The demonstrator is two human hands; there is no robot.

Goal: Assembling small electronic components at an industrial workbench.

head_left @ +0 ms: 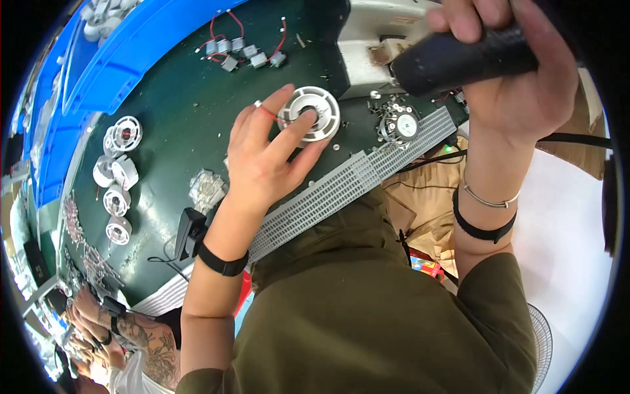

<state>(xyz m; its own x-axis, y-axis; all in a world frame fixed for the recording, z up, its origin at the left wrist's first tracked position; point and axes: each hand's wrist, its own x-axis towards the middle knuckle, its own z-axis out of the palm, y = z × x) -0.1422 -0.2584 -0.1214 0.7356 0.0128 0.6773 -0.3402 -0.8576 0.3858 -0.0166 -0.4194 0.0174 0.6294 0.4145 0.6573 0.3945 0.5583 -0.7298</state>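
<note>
A white round part (329, 110) lies on the dark green counter (177, 118) and is held by the left hand (266, 151): its rim is spanned by fingers and thumb, and the index fingertip is placed at its centre. A thin red wire is seen at its left edge. By the right hand (508, 72), to the right of the white round part and raised above the counter, a thick black cylindrical tool (453, 65) is grasped, its blunt end pointed left.

Beyond the white round part and to its left, small grey blocks (237, 44) with red wires are spread. Farther left, similar white pieces (118, 200) are set in a row, with a blue bin (108, 82) behind them. To its right, a small round piece (407, 125) is surrounded by loose screws (387, 111). On its near side, a grey perforated strip (321, 197) is laid slantwise, and clear plastic (207, 189) is left to the near left.
</note>
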